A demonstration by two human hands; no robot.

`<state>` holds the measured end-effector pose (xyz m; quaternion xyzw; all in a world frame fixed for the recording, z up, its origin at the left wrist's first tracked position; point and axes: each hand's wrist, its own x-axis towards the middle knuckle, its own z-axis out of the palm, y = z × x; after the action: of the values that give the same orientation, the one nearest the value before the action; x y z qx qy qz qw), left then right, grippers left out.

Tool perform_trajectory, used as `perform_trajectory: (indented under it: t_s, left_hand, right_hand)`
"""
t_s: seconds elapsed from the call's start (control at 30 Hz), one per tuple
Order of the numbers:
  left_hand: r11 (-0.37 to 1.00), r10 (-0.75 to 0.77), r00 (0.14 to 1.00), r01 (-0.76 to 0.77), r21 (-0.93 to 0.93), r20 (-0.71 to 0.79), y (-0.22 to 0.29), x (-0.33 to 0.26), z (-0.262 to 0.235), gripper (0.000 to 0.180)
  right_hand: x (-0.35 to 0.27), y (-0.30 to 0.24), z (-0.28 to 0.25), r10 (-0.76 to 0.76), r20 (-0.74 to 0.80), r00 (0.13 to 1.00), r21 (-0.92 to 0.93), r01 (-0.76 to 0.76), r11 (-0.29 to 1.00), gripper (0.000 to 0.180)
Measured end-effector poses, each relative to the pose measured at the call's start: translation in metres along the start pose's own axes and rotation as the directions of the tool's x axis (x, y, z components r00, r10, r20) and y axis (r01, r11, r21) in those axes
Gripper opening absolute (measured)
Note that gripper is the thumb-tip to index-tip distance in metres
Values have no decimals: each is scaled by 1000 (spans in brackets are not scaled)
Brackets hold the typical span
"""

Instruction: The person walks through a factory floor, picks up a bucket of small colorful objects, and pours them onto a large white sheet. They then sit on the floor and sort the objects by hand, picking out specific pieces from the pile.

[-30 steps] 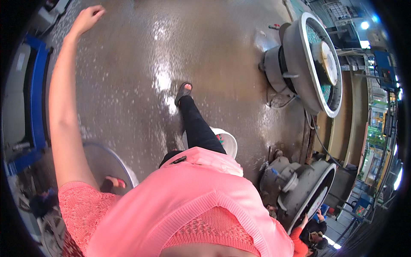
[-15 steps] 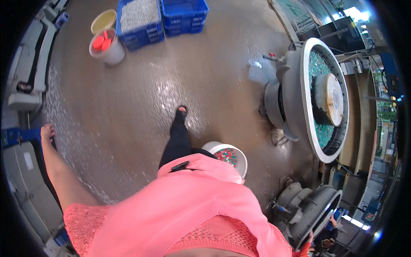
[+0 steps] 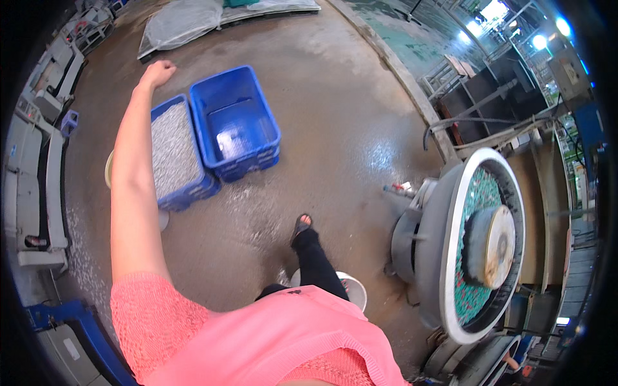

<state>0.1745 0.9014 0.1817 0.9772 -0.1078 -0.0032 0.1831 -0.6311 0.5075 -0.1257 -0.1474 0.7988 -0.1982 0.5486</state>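
My left hand (image 3: 159,74): loosely fisted, apparently empty. Right hand: unseen; grip, I cannot tell. White bucket (image 3: 358,298): best kept level over wet floor (image 3: 335,135).

I am wearing a coral-pink top (image 3: 257,347) with a ribbed band (image 3: 351,340) and a short openwork sleeve (image 3: 151,321); dark trousers (image 3: 317,265) are covering my leg, a dark open-toed sandal (image 3: 298,230) my foot.
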Motion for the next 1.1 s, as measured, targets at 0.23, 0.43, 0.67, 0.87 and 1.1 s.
perform_trajectory:
  t_s: [0.23, 0.43, 0.67, 0.87, 1.1]
  left_hand:
    - [919, -388, 895, 359, 160, 221, -64, 201, 136, 28]
    - [823, -568, 761, 538, 183, 313, -28, 330, 194, 26]
    - [930, -359, 902, 367, 10, 240, 38, 575, 208, 30]
    - [981, -18, 984, 51, -187, 175, 166, 740, 258, 32]
    - [956, -174, 967, 212, -205, 189, 111, 917, 271, 33]
  right_hand:
    - [-11, -160, 270, -16, 34, 999, -56, 18, 998, 27]
    - [-41, -265, 499, -42, 109, 993, -112, 54, 992, 28]
    - [-82, -375, 684, -95, 155, 983, -134, 116, 984, 29]
    - [-104, -434, 801, -113, 131, 985, -148, 132, 980, 29]
    - [-108, -518, 990, -120, 105, 987, -168, 136, 976, 30]
